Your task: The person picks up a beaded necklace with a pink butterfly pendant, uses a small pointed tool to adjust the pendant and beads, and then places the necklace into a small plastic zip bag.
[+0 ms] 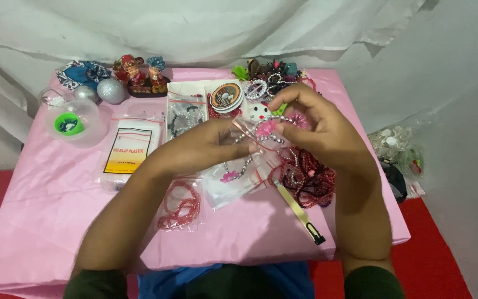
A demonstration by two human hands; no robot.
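Table: low, under a pink plastic cover (pixel 45 194), red floor on both sides.
Far left rim: clear round tub (pixel 87 124) holding a green lid (pixel 68 124); silver glitter ball (pixel 111 91) just behind; blue patterned fabric (pixel 84 72) at back edge.
Back left: small figurine pair (pixel 139 72) on a dark base, beside the ball.
Left of centre: flat pack of clip bags (pixel 131 149) with a yellow-and-black label, lying face up.
Near front centre: sealed clear bag of red beads (pixel 181 205), flat on the cover, below the left forearm, untouched.
Left hand (pixel 206 149): fingers closed in a pinch on the edge of a small clear zip bag (pixel 247 138), raised above the table.
Zip bag: held between both hands at table centre, red seal strip at top, pink flower piece (pixel 266 127) with silver beading at its mouth.
Right hand (pixel 316 130): curled over from above, fingertips pinching the flower piece and the bag's other edge.
Behind hands: bagged silver bead bracelet (pixel 185 119), spool of cord (pixel 226 95), white cat-face trinket (pixel 257 113), heap of mixed ornaments (pixel 272 72).
Under right wrist: mound of dark red bead strings (pixel 311 180); yellow strip with black tip (pixel 300 213) slanting towards the front edge.
Far right, off table: clear bags of oddments (pixel 396 147) on the floor, contents unclear.
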